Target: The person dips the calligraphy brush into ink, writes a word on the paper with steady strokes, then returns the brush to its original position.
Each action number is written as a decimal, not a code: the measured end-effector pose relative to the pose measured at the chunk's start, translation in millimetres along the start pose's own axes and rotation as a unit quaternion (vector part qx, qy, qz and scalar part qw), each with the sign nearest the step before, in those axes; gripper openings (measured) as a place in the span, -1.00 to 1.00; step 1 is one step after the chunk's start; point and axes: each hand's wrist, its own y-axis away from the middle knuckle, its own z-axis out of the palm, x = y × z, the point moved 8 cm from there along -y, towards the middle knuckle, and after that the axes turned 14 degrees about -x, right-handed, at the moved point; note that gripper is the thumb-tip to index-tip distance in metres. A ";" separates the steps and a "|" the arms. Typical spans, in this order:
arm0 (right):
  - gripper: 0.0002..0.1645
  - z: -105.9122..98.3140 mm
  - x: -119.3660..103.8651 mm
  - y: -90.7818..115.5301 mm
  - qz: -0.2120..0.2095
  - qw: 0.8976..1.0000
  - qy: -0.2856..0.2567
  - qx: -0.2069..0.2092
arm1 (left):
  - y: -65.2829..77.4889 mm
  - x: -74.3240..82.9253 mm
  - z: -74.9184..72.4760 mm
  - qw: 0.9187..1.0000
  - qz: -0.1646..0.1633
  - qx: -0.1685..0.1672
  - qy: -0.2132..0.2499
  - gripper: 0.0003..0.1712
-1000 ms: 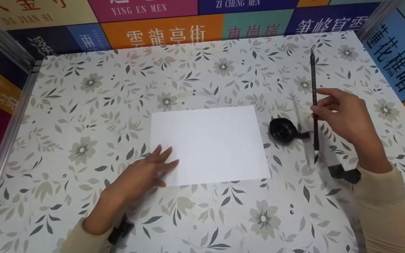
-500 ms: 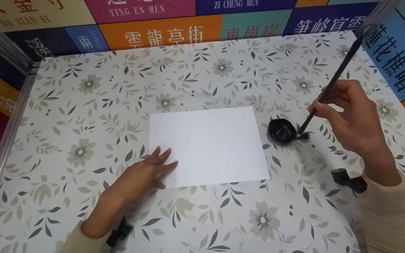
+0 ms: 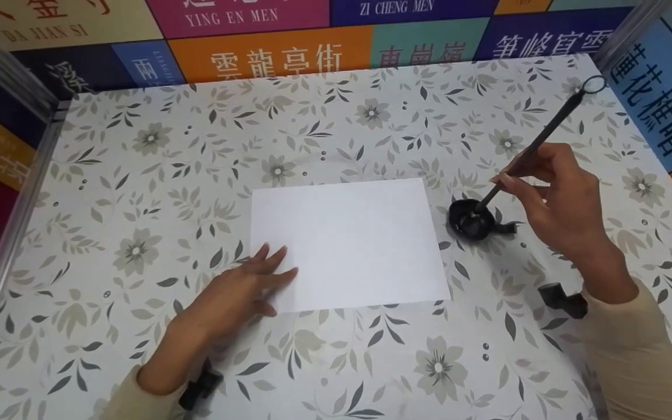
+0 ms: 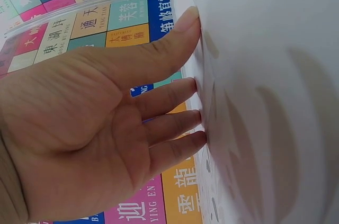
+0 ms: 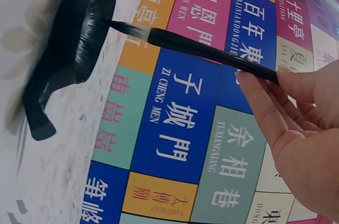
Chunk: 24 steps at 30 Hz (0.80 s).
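A dark-handled writing brush (image 3: 537, 143) with a hanging loop at its top is pinched between the thumb and fingers of my right hand (image 3: 569, 201). It slants down to the left, its tip over the black ink dish (image 3: 472, 219), which has a short handle. In the right wrist view the dark, pointed bristles (image 5: 123, 28) are right at the rim of the dish (image 5: 87, 30). My left hand (image 3: 237, 294) rests with spread fingertips on the lower left part of a blank white paper sheet (image 3: 353, 245). The left wrist view shows those fingers (image 4: 172, 126) extended, tips down on the surface.
The table (image 3: 336, 361) has a white cover with grey leaves and flowers. Coloured panels (image 3: 272, 55) with Chinese lettering stand along its back and sides. A black wrist camera (image 3: 563, 300) sits below the right wrist, another (image 3: 200, 388) by the left sleeve.
The brush has gone from nearly upright, right of the ink dish, to slanting with its tip over the dish. My right hand moved slightly left; my left hand stayed on the paper.
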 end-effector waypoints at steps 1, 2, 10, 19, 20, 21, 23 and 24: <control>-0.52 1.3 1.7 0.1 0.001 1.000 0.004 -0.001 | 0.1 0.1 -0.2 1.000 0.001 0.001 -0.001 -0.20; -0.52 2.5 3.4 0.0 0.001 1.000 0.008 -0.002 | 0.1 0.3 -0.5 1.000 0.002 0.002 -0.001 -0.19; -0.51 7.3 4.3 -1.8 -0.001 1.000 0.019 -0.010 | -0.2 0.6 -0.7 1.000 0.003 0.010 -0.012 -0.20; -0.50 -21.4 -37.4 -8.3 -0.039 0.996 -0.003 0.080 | 1.3 4.4 -2.8 0.999 0.007 0.024 -0.036 -0.21; -0.49 -22.0 -42.5 -10.2 -0.046 0.995 -0.017 0.090 | 1.3 4.6 -2.7 0.999 0.008 0.024 -0.036 -0.21; -0.49 -21.7 -47.2 -12.5 -0.053 0.994 -0.027 0.097 | 1.1 4.6 -2.7 0.999 0.007 0.023 -0.035 -0.21; -0.51 -19.0 -55.5 -18.8 -0.063 0.992 -0.044 0.104 | 0.6 4.7 -2.4 0.999 0.003 0.021 -0.031 -0.21; -0.52 -17.0 -59.4 -22.8 -0.071 0.991 -0.049 0.105 | 0.3 4.9 -2.5 0.999 0.002 0.021 -0.029 -0.21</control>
